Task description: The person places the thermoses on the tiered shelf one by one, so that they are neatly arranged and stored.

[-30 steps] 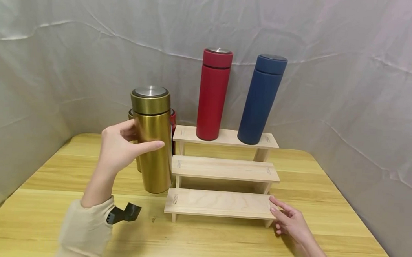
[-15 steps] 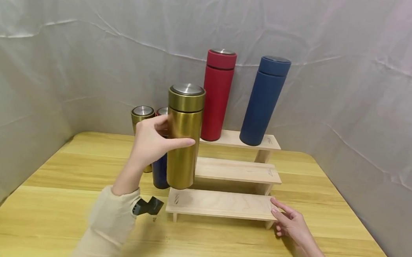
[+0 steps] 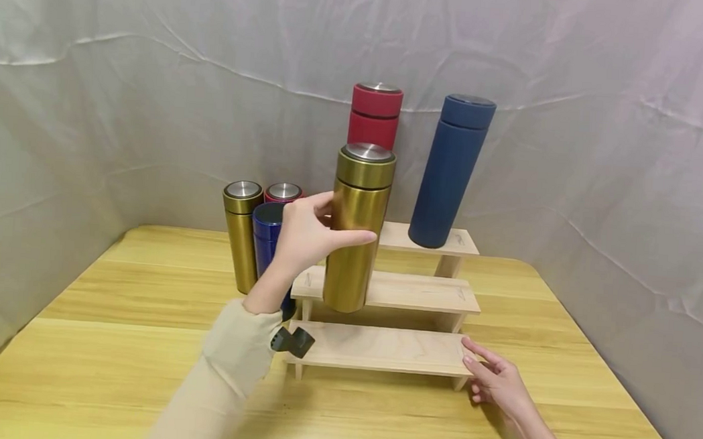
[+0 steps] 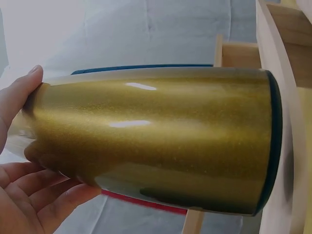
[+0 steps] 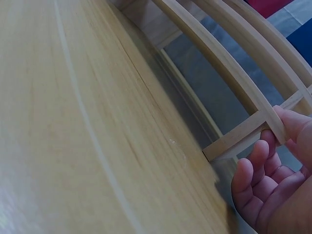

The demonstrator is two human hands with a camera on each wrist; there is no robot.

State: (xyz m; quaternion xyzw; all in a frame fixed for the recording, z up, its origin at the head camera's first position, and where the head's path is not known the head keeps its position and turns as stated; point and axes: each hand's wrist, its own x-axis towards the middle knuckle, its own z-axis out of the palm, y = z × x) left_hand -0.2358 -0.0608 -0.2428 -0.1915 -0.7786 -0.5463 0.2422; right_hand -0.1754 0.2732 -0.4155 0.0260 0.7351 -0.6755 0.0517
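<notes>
My left hand (image 3: pixel 307 235) grips a gold thermos bottle (image 3: pixel 357 247) round its upper half, thumb across the front. The bottle is upright, overlapping the middle step of a three-step wooden display stand (image 3: pixel 380 349) in the head view. Its dark-rimmed base shows beside a step edge in the left wrist view, where the gold side (image 4: pixel 161 141) fills the middle. At the stand's lowest step, my right hand (image 3: pixel 498 383) pinches the right end. The thumb lies on the board and curled fingers (image 5: pixel 258 156) sit below it in the right wrist view.
On the top step stand a red thermos (image 3: pixel 375 107), partly hidden by the gold one, and a blue thermos (image 3: pixel 451 172). Left of the stand are another gold thermos (image 3: pixel 241 239), a shiny blue one (image 3: pixel 264 234) and a red one (image 3: pixel 284 191) on the wooden table (image 3: pixel 108 339).
My left hand has carried the gold thermos rightward from beside the stand to in front of its steps, uncovering the bottles at the left. The right hand stays at the lowest step's end.
</notes>
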